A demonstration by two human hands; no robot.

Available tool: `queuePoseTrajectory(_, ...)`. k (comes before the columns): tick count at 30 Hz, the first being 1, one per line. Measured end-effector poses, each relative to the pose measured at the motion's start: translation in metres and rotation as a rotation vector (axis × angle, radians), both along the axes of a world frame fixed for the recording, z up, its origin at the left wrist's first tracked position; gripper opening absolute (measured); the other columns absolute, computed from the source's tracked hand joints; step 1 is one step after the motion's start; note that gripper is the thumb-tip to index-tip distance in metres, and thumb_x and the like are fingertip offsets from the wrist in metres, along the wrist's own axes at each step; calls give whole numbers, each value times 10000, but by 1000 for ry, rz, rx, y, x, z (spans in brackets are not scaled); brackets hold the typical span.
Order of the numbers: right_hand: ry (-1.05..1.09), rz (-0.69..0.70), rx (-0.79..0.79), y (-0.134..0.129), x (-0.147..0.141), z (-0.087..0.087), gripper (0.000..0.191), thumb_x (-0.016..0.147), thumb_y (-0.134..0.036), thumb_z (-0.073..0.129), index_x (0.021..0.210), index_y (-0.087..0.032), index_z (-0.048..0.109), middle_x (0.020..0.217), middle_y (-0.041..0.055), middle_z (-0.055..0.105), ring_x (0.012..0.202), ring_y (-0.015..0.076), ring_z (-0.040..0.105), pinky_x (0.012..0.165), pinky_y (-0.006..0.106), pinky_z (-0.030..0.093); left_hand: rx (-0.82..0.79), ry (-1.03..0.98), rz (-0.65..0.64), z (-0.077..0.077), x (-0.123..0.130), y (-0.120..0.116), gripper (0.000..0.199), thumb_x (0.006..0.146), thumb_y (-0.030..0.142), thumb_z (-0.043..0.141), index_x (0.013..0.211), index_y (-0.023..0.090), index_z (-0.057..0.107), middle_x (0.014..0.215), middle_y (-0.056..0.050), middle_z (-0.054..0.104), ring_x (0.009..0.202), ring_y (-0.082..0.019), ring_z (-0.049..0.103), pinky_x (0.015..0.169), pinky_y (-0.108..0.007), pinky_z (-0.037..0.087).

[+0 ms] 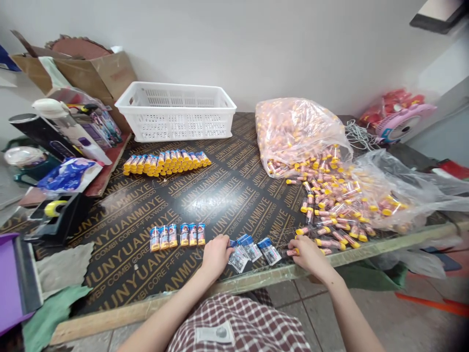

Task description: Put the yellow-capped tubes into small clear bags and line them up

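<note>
My left hand (pixel 217 255) is closed at the left end of some flat blue-and-silver packets (pixel 249 248), its fingertips at the edge of one. Another flat packet (pixel 269 251) lies just right of them. My right hand (pixel 309 255) has its fingers closed around a small pink tube with yellow ends (pixel 292 252), at the near left edge of a loose pile of such tubes (pixel 337 195). Left of my left hand, several blue-and-yellow wrapped tubes (pixel 177 235) lie side by side in a row.
A white plastic basket (pixel 179 122) stands at the back, with stacked wrapped tubes (pixel 166 162) before it. Clear bag (pixel 298 127) spills tubes at the right. Tape dispenser (pixel 54 215), bottles (pixel 69 127) and cardboard box (pixel 113 73) are at left; pink fan (pixel 405 122) at right.
</note>
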State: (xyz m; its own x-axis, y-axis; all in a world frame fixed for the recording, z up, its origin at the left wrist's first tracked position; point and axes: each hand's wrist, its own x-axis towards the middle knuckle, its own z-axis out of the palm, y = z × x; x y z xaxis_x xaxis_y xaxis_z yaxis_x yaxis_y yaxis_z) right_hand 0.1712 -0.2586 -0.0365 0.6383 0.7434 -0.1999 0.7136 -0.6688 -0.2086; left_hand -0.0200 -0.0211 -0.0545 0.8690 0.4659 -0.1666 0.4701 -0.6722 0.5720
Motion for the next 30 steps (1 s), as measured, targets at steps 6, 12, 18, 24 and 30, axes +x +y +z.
queuePoseTrajectory(6,7,-117,140,12,2,9,99,768,-219,511,780,-184,602,747,49,645,719,208,605,655,293,424,-344,-239,150,1,0,-1,114,654,138,614,615,183,517,630,6,566,631,-148,539,604,-249,368)
queuePoseTrajectory(12,333,-227,767,59,-35,23,244,774,-398,627,894,-185,621,829,46,633,690,177,608,597,286,491,-1171,-438,496,22,0,9,264,547,211,754,709,158,552,565,32,598,523,-111,560,562,-239,457)
queuePoseTrajectory(18,420,-161,1098,102,-86,31,175,817,-278,607,983,-238,645,998,65,580,923,201,602,753,321,544,-1363,-611,718,35,-6,27,296,507,275,831,685,119,651,660,-7,668,582,-95,601,613,-231,518)
queuePoseTrajectory(24,144,10,1094,113,-108,32,326,816,-150,584,1098,-302,645,1012,57,629,930,225,609,805,386,538,-1323,-692,837,34,-12,40,339,498,366,836,631,117,649,581,-18,662,551,-113,616,562,-218,503)
queuePoseTrajectory(30,116,116,1079,117,-113,30,419,814,-103,574,1168,-325,610,1020,51,636,932,219,616,831,381,527,-1288,-704,851,33,-13,40,368,492,401,833,642,120,648,582,-12,654,563,-123,617,576,-230,501)
